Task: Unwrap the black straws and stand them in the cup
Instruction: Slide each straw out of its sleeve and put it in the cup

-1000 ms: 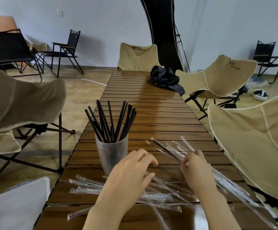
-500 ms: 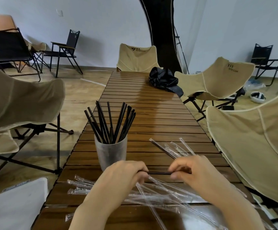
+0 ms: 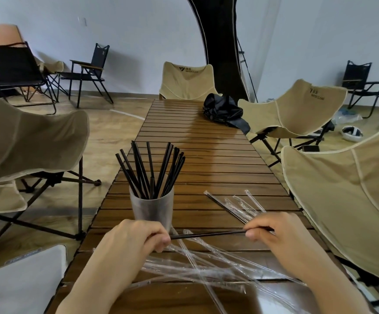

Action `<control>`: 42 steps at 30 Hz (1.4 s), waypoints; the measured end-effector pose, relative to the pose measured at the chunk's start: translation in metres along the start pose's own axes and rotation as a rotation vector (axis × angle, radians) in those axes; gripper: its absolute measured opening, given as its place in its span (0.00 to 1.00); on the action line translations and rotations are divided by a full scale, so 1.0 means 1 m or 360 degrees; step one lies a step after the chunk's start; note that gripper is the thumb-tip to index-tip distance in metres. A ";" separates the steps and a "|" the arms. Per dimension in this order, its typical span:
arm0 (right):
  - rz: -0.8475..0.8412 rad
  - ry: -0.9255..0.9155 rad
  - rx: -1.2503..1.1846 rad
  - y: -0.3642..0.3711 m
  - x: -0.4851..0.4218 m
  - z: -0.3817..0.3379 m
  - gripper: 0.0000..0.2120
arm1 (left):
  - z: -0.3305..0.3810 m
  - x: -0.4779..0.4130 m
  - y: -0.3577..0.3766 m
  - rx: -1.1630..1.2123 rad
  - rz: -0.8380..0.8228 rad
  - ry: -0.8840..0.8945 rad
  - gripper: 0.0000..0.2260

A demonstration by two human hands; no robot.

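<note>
Beige camp chairs [image 3: 297,109] ringed the slatted wooden table [image 3: 218,159], and a crumpled black bag [image 3: 225,111] lay at its far end. A frosted cup [image 3: 152,210] stood near the left edge, holding a fan of upright black straws [image 3: 152,168]. Just in front of it, the left hand [image 3: 134,237] and right hand [image 3: 279,232] each pinched one end of a bare black straw [image 3: 206,235], held level above a tangle of clear wrappers [image 3: 206,266]. More wrapped straws [image 3: 225,208] lay beyond the right hand.

Slatted wooden table [image 3: 218,159] bears cup [image 3: 152,211], clear wrappers [image 3: 206,268], wrapped straws [image 3: 236,206], black bag [image 3: 224,109].
</note>
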State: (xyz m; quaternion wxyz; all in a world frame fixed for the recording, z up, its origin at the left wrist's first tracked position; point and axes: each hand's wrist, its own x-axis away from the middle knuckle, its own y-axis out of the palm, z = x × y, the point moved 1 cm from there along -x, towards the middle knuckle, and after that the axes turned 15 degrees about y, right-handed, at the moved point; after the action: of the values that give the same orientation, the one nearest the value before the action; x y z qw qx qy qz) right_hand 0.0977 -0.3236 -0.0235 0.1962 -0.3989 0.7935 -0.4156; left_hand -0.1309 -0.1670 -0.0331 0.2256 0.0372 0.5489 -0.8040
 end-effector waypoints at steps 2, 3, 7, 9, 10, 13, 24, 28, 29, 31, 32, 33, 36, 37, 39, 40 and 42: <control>0.0033 0.0023 -0.0062 0.000 0.000 0.000 0.09 | 0.003 0.000 0.000 0.0000 0.0020 0.0031 0.12; 0.0040 0.0033 -0.0097 -0.001 0.001 0.000 0.10 | 0.004 0.000 0.000 0.0016 0.0040 0.0042 0.10; 0.0023 0.0004 -0.0135 -0.006 0.005 0.001 0.19 | 0.010 -0.002 0.003 0.0077 0.0070 0.0085 0.07; 0.0034 -0.0006 -0.0155 -0.007 0.005 0.003 0.22 | 0.012 -0.003 0.004 0.0068 0.0072 0.0077 0.07; 0.0038 -0.0005 -0.0162 -0.007 0.005 0.003 0.22 | 0.012 -0.003 0.004 0.0077 0.0072 0.0060 0.07; 0.0026 0.0013 -0.0211 -0.006 0.005 0.004 0.21 | 0.010 0.002 -0.003 0.0158 0.0111 -0.0034 0.07; -0.0032 0.0024 -0.0266 -0.002 0.003 0.002 0.18 | 0.005 0.006 -0.006 0.0075 0.0049 0.0078 0.06; -0.0061 0.0051 -0.0273 -0.001 0.003 0.002 0.16 | 0.006 0.004 -0.003 0.0082 0.0006 0.0086 0.06; -0.0059 0.0048 -0.0265 0.000 0.003 0.001 0.15 | 0.006 0.004 -0.002 0.0068 0.0003 0.0079 0.06; -0.0048 0.0037 -0.0265 0.001 0.003 -0.001 0.16 | 0.007 0.004 0.001 0.0044 0.0012 0.0072 0.06; -0.0043 0.0033 -0.0265 0.002 0.003 -0.002 0.16 | 0.007 0.003 0.002 0.0037 0.0020 0.0070 0.07; -0.0042 0.0031 -0.0263 0.002 0.003 -0.003 0.16 | 0.007 0.003 0.003 0.0038 0.0022 0.0065 0.07; -0.0053 0.0040 -0.0239 0.004 0.004 -0.005 0.15 | 0.008 0.003 0.004 0.0060 0.0030 0.0047 0.07; -0.0049 0.0042 -0.0235 0.004 0.004 -0.006 0.14 | 0.008 0.003 0.005 0.0065 0.0034 0.0043 0.07; -0.0031 0.0038 -0.0224 0.005 0.003 -0.007 0.13 | 0.009 0.003 0.006 0.0059 0.0055 0.0034 0.07; -0.0026 0.0040 -0.0208 0.006 0.003 -0.006 0.13 | 0.010 0.003 0.007 0.0046 0.0072 0.0033 0.08; -0.0026 0.0046 -0.0172 0.008 0.003 -0.005 0.12 | 0.011 0.002 0.008 0.0019 0.0109 0.0037 0.08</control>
State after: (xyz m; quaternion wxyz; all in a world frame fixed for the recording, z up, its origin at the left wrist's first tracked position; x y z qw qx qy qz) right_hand 0.0889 -0.3206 -0.0265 0.1596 -0.4094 0.8143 -0.3794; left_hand -0.1275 -0.1799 -0.0361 0.2464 0.0668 0.5450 -0.7986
